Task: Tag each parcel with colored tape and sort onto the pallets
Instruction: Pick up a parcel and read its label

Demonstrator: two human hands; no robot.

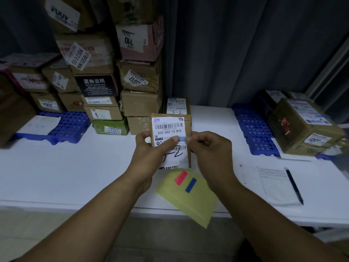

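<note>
A small brown parcel [171,127] with a white shipping label stands upright at the table's middle. My left hand [151,146] grips its left side, thumb across the label. A pale blue strip of tape [181,138] lies on the label, and my right hand [209,148] pinches its right end. Just below, a yellow backing sheet [190,201] carries a red tape piece [181,178] and a dark blue tape piece [191,185]. Another labelled parcel [176,105] stands behind the held one.
A blue pallet [69,125] at the left holds stacked cardboard boxes [98,72]. A blue pallet [253,129] at the right bears several parcels [302,125]. A paper sheet [275,184] with a black pen [294,186] lies at the right. The white table [75,167] ends near me.
</note>
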